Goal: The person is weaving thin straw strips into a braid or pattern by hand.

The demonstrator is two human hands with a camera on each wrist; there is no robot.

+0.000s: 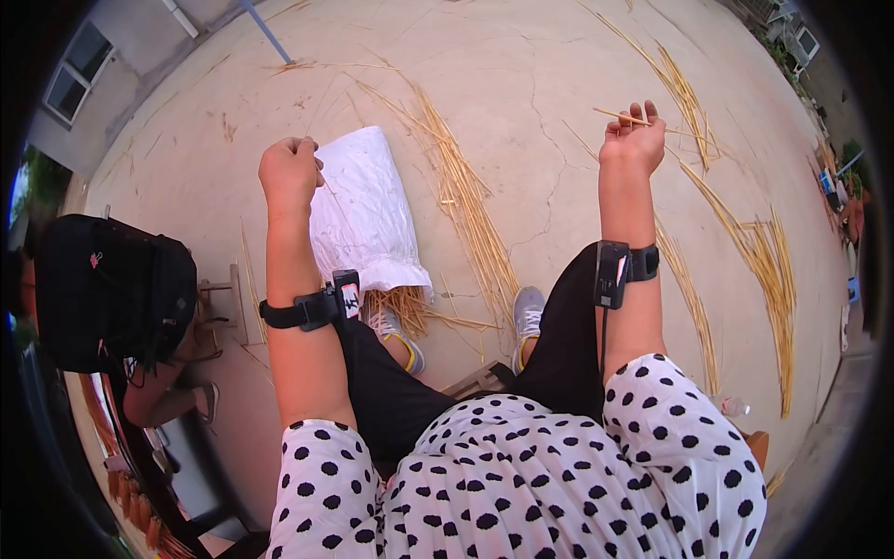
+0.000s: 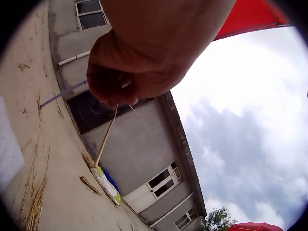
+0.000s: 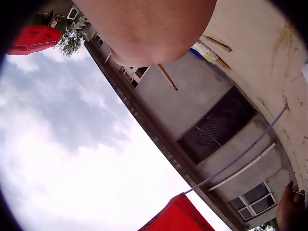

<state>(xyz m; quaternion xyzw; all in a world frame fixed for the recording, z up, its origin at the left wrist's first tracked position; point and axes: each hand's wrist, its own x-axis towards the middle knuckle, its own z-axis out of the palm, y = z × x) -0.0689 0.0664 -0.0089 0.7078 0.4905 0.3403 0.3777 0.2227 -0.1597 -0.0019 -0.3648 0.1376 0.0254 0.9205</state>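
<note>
My left hand [image 1: 291, 175] is raised beside a white woven sack [image 1: 368, 214], thumb and fingertips together. In the left wrist view a straw stalk [image 2: 107, 137] and a thin strand stick out below those fingertips. My right hand [image 1: 634, 147] is held out at the right, palm up. Its curled fingers hold a straw stalk [image 1: 619, 115] lying across them. The right wrist view shows a short end of that stalk [image 3: 167, 77] past the hand, whose fingers are mostly hidden there. The two hands are wide apart.
Straw lies in a long pile [image 1: 456, 182] beyond my feet, with another pile [image 1: 771, 279] at the right. More straw [image 1: 402, 307] pokes from the sack's mouth. A person with a black backpack [image 1: 112, 289] is at the left. A plastic bottle [image 1: 734, 406] lies at lower right.
</note>
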